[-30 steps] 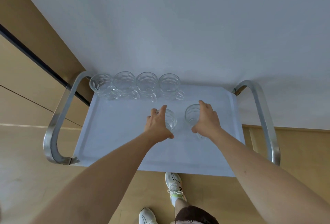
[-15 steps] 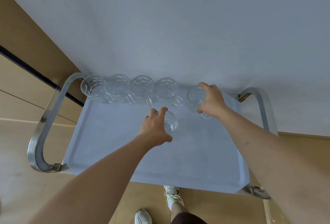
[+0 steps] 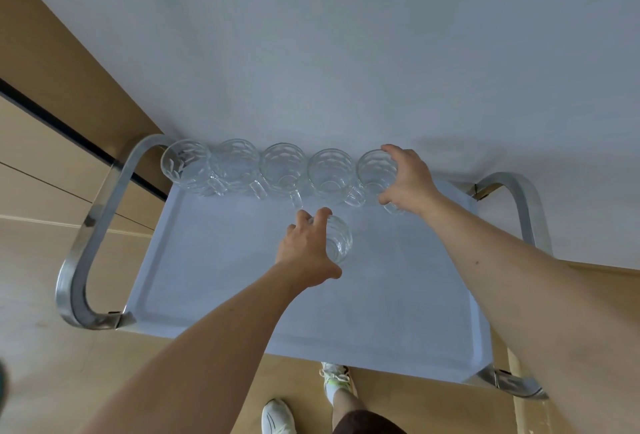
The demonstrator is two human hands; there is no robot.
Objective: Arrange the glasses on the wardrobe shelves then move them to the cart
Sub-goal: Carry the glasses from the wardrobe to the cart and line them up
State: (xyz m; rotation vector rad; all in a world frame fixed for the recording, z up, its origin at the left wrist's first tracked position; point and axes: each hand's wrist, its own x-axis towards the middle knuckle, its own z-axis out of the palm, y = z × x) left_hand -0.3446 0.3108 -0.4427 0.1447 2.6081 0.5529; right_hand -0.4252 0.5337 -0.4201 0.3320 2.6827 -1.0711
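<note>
Several clear faceted glass mugs stand in a row along the far edge of the cart's white tray top. My right hand grips the mug at the right end of that row, fingers curled over its rim. My left hand grips another glass mug near the middle of the tray, closer to me than the row.
The cart has curved metal handles on the left and right. A white wall rises just behind it. Wooden cabinet fronts are on the left, and my shoes show on the wooden floor below.
My right hand carried its mug from mid-tray to the far edge, at the right end of the row. My left hand stayed on its mug mid-tray.
</note>
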